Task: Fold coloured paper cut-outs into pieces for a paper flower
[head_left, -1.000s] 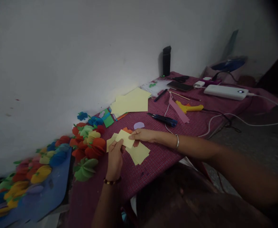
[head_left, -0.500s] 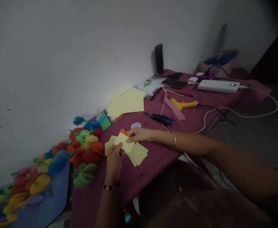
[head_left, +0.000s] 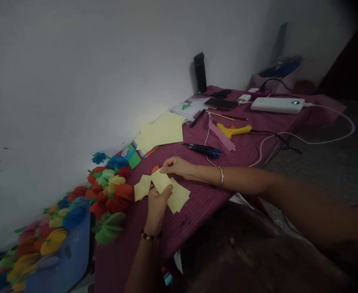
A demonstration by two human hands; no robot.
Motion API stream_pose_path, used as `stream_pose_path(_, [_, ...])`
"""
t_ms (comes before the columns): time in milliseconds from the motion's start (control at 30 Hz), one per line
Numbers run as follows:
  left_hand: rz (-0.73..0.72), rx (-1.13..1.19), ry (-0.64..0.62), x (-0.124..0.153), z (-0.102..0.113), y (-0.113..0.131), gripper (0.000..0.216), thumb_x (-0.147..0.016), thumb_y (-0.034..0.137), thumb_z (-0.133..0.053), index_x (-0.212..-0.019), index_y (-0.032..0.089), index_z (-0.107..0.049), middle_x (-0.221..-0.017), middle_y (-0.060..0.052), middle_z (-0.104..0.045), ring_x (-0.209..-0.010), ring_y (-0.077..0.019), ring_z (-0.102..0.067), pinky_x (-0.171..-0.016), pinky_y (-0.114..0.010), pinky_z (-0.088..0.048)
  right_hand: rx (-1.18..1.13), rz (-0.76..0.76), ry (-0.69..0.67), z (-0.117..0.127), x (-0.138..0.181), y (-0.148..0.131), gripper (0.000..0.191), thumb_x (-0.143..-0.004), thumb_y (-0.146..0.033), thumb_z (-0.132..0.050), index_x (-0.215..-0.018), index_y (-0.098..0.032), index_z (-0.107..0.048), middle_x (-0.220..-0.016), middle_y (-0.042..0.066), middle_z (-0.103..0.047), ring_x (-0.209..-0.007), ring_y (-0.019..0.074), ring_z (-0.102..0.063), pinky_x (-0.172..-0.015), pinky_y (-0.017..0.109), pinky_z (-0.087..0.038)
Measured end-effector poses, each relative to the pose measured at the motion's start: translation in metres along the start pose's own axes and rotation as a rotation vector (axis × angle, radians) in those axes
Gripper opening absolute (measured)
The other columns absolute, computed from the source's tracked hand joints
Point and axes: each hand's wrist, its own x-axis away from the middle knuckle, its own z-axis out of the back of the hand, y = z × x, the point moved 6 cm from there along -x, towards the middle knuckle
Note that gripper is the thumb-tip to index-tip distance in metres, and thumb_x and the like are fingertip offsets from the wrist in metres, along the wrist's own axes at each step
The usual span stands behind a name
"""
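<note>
Between my two hands is a small piece of pale yellow paper (head_left: 159, 180), held above the table. My left hand (head_left: 158, 203) pinches its lower right edge, thumb on top. With thumb and fingers closed, my right hand (head_left: 179, 167) grips its upper edge. Under and beside it lie more yellow paper pieces (head_left: 179, 196), and a separate yellow piece (head_left: 142, 188) rests to the left. A bit of orange paper (head_left: 155, 169) peeks out behind the held piece.
Paper flowers (head_left: 120, 198) crowd the left side, some on a blue surface (head_left: 77, 248). Large yellow sheets (head_left: 162, 132) lie by the wall. A box cutter (head_left: 202, 150), yellow glue gun (head_left: 234, 130), pink strip (head_left: 223, 136), power bank (head_left: 277, 105) and black bottle (head_left: 200, 73) stand or lie beyond my hands.
My left hand has moved right, from the held paper's lower left to its lower right. The paper is turned to a different angle. My right hand has shifted slightly up and left.
</note>
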Motion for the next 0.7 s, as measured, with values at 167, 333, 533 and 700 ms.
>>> stream_pose_path(167, [0.036, -0.028, -0.077, 0.002, -0.007, -0.003, 0.027, -0.055, 0.036, -0.074, -0.051, 0.014, -0.058, -0.047, 0.000, -0.056, -0.042, -0.0095, -0.046, -0.043, -0.022, -0.035, -0.010, 0.142, 0.146, 0.031, -0.009, -0.030, 0.025, -0.072, -0.036, -0.068, -0.069, -0.014, -0.056, -0.063, -0.004, -0.056, -0.058, 0.0064, -0.046, -0.058, 0.019, -0.037])
stream_pose_path(333, [0.016, -0.075, -0.073, 0.002, -0.001, 0.006, 0.028, -0.059, 0.038, -0.073, -0.055, 0.014, -0.060, -0.049, 0.000, -0.056, -0.045, -0.0096, -0.046, -0.046, -0.022, -0.036, 0.322, 0.153, -0.303, -0.008, 0.002, -0.024, 0.021, -0.070, -0.030, -0.069, -0.074, -0.012, -0.059, -0.068, -0.003, -0.058, -0.060, 0.0071, -0.049, -0.057, 0.019, -0.038])
stream_pose_path(533, [-0.099, -0.189, 0.155, -0.002, 0.046, 0.023, 0.043, -0.080, 0.054, -0.051, -0.057, 0.017, -0.051, -0.049, 0.004, -0.045, -0.046, -0.0091, -0.039, -0.046, -0.022, -0.031, 0.396, 0.085, -0.215, -0.010, -0.003, 0.001, 0.016, -0.077, -0.027, -0.059, -0.072, -0.013, -0.053, -0.058, -0.006, -0.050, -0.050, 0.0058, -0.043, -0.049, 0.018, -0.032])
stream_pose_path(700, [-0.219, -0.723, 0.512, -0.006, 0.099, 0.037, 0.029, -0.079, 0.046, -0.054, -0.073, 0.018, -0.057, -0.067, -0.002, -0.053, -0.066, -0.0192, -0.053, -0.064, -0.032, -0.044, 0.460, 0.106, -0.231, -0.006, -0.008, 0.003, 0.010, -0.082, -0.019, -0.050, -0.076, -0.013, -0.054, -0.058, -0.005, -0.052, -0.051, 0.0059, -0.045, -0.050, 0.018, -0.035])
